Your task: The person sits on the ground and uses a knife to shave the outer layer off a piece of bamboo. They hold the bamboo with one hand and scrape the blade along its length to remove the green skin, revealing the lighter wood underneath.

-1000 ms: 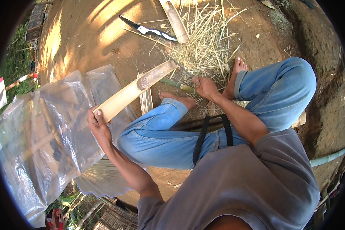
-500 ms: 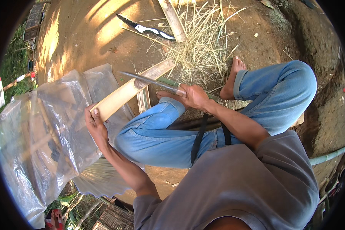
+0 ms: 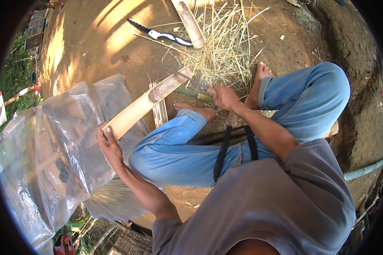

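Observation:
My left hand (image 3: 109, 143) is closed around the lower left end of a split bamboo piece (image 3: 134, 109), thumb on the pale inner face. The piece slants up to the right, with a dark brown patch on its inside beyond the middle. My right hand (image 3: 226, 97) grips the handle of a long-bladed knife (image 3: 200, 85). Its blade is smeared by motion and passes across the far end of the bamboo; whether it touches cannot be made out. Just below the blade is a green bamboo stick (image 3: 191, 94).
Fine shavings (image 3: 221, 46) lie beyond my feet. A folding saw (image 3: 161, 35) and another split bamboo piece (image 3: 189, 23) are on the dirt ground. Clear plastic sheeting (image 3: 64, 140) covers things at the left. Narrow bamboo strips (image 3: 159, 112) stand near my left leg.
My right hand has shifted slightly right, and the knife blade has gone from the bamboo's middle to its far end. My left hand still holds the bamboo in nearly the same place.

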`<move>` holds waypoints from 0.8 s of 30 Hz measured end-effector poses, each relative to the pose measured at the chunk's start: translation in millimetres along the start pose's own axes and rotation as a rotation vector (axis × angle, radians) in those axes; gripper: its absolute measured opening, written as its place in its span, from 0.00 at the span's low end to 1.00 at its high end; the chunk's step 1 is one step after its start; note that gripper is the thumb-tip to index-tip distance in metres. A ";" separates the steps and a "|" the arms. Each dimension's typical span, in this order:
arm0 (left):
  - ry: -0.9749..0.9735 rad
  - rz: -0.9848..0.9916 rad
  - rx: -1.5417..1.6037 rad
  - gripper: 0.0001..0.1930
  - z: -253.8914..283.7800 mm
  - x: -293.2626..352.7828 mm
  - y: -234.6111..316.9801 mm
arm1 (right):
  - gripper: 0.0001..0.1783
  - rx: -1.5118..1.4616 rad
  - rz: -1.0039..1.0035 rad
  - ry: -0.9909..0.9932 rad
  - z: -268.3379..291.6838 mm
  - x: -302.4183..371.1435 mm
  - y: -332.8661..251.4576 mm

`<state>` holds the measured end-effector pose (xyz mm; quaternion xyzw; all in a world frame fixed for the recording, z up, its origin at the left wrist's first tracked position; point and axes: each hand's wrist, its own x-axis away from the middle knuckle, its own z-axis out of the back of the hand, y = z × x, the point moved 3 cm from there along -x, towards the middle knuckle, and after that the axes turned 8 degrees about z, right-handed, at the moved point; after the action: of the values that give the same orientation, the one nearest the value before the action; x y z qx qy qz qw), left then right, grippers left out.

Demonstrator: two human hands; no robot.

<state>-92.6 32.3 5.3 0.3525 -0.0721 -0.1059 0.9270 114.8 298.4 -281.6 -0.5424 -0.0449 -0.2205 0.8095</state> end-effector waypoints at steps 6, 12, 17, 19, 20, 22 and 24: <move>0.012 0.019 0.040 0.15 0.0 -1.4 -1.4 | 0.05 -0.009 -0.126 -0.016 3.5 -5.8 42.1; 0.098 0.128 0.215 0.12 -13.2 -2.4 6.8 | 0.08 -0.082 0.124 -0.029 -10.9 7.6 -45.5; 0.104 0.213 0.269 0.11 -13.9 -6.4 9.2 | 0.10 -0.088 0.211 0.035 -27.7 12.6 -25.5; 0.110 0.201 0.282 0.10 -15.0 -7.4 5.9 | 0.08 -0.117 0.163 0.056 -19.7 7.8 -25.7; 0.112 0.194 0.289 0.10 -15.1 -8.0 5.5 | 0.08 -0.083 0.178 0.044 -20.7 10.0 -30.4; 0.135 0.227 0.285 0.09 -15.0 -6.7 5.6 | 0.07 -0.004 0.204 0.011 -12.1 19.3 -54.5; 0.133 0.237 0.282 0.09 -16.9 -6.8 6.8 | 0.08 -0.065 0.152 0.009 -14.3 15.4 -40.9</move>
<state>-94.7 49.8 -3.1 0.4741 -0.0656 0.0385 0.8772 109.7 267.9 -247.6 -0.5691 0.0070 -0.1622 0.8060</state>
